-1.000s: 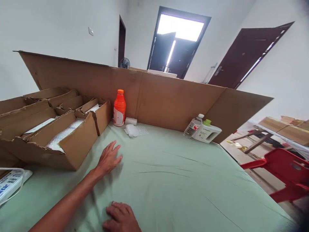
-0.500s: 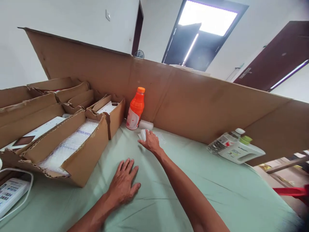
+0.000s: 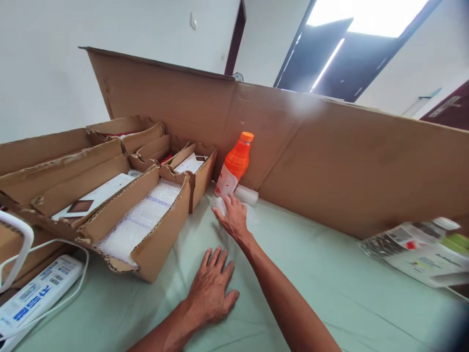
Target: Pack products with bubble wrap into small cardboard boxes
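Observation:
My left hand (image 3: 212, 288) lies flat on the green cloth (image 3: 304, 264) with its fingers stretched out, holding nothing. Farther forward, my right hand (image 3: 233, 218) curls round a small white roll (image 3: 219, 203), most of which my fingers hide. An orange bottle (image 3: 236, 161) with an orange cap and a pale label stands tilted in view just beyond that hand. Behind it, a second white roll (image 3: 246, 195) lies against the foot of the cardboard wall (image 3: 330, 161). Thin clear plastic lies beside my right hand.
Open cardboard boxes (image 3: 172, 230) at the left hold white cartons (image 3: 97, 195) and bubble-wrapped packs (image 3: 146, 215). A white power strip (image 3: 40, 293) with a cable lies at lower left. At right lie a clear water bottle (image 3: 395, 242) and a white jug (image 3: 421, 266) with a green cap.
The view has turned left, so things sit farther right in it. My right hand has moved with the white roll towards the base of the orange bottle. My left hand stays flat.

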A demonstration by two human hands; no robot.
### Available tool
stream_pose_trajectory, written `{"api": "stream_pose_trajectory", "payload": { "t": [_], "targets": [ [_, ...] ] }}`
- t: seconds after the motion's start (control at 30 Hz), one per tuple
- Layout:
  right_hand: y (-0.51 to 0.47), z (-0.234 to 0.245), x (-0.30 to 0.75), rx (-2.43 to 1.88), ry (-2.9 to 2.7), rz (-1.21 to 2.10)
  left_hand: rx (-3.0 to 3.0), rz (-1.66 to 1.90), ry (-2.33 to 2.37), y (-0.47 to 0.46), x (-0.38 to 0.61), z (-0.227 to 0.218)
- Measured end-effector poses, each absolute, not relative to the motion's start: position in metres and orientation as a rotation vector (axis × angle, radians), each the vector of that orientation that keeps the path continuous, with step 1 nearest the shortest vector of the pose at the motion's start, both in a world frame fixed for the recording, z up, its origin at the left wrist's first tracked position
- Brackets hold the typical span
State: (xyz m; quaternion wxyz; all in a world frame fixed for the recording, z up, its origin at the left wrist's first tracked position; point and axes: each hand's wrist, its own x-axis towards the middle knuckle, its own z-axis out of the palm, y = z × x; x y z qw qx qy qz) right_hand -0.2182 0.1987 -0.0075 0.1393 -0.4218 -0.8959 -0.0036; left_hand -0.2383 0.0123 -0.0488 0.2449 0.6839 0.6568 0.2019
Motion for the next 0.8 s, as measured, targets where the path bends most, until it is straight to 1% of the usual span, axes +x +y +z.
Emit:
{"api": "stream_pose_trajectory", "payload": {
  "t": [0.23,0.33,0.4,0.5,0.63,0.7,0.8],
  "targets": [
    [0.197,-0.028,-0.196,-1.047,-2.762,0.077,1.837,0.640,1.791,0.009,-0.240,-0.041],
    [0.199,-0.021,-0.196,-1.037,-2.783,0.093,1.848,0.668,1.788,0.008,-0.241,-0.040],
    [0.196,-0.001,-0.196,-1.047,-2.761,0.074,1.853,0.704,1.785,0.008,-0.242,-0.041],
    [0.175,0.052,-0.207,-0.951,-2.708,0.053,1.864,0.745,1.768,0.008,-0.243,-0.044],
    [0.122,0.132,-0.260,-0.422,-2.641,0.128,1.870,0.730,1.743,0.009,-0.243,-0.049],
    [0.098,0.156,-0.299,-0.310,-2.811,0.048,1.886,0.752,1.750,0.010,-0.244,-0.051],
    [0.080,0.164,-0.354,-0.372,-3.233,-0.230,1.910,0.794,1.757,0.011,-0.245,-0.054]
  ]
}}
